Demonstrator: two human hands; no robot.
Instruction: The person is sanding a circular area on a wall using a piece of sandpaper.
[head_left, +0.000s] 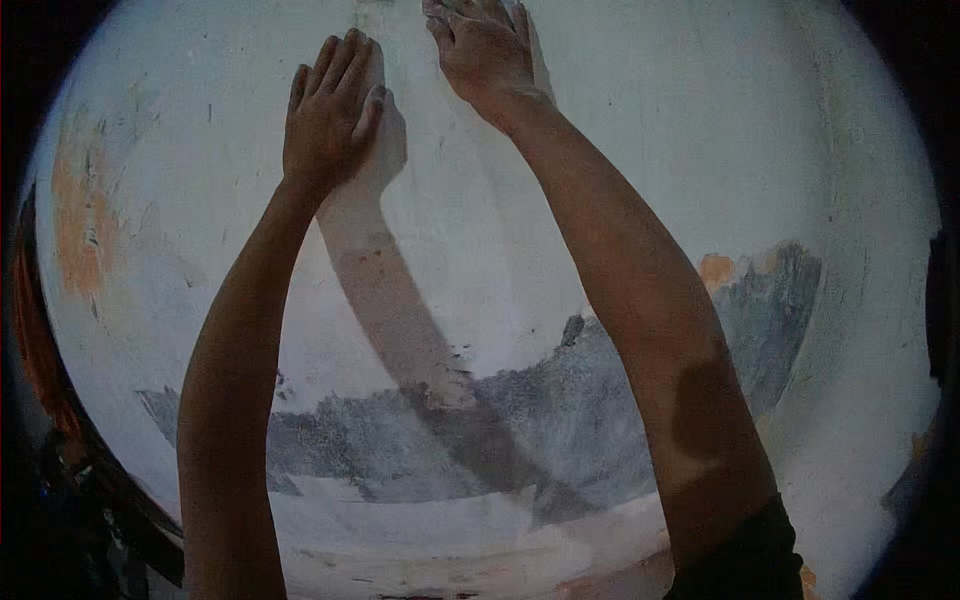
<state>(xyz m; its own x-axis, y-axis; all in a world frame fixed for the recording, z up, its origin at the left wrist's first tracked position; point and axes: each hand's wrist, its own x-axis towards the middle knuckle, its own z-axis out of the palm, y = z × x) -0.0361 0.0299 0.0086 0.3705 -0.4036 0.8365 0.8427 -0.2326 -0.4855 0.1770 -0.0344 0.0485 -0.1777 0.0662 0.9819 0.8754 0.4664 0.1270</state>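
A pale, whitish painted wall (465, 247) fills the view before me, worn in places. My left hand (330, 112) is raised at upper left, its back towards me and its palm towards the wall. Its fingers point up, the thumb stands a little apart, and I see nothing held. At the top edge is my right hand (484, 49), close to the wall with its fingers bent. Its fingertips are partly cut off by the frame, and whether anything lies under the palm cannot be seen.
A rough grey patch (345, 442) spreads across the lower wall and rises at right. An orange-brown worn patch (86, 217) marks the far left. My left arm's shadow falls over the wall's middle. Dark, unclear objects (97, 517) fill the lower left corner.
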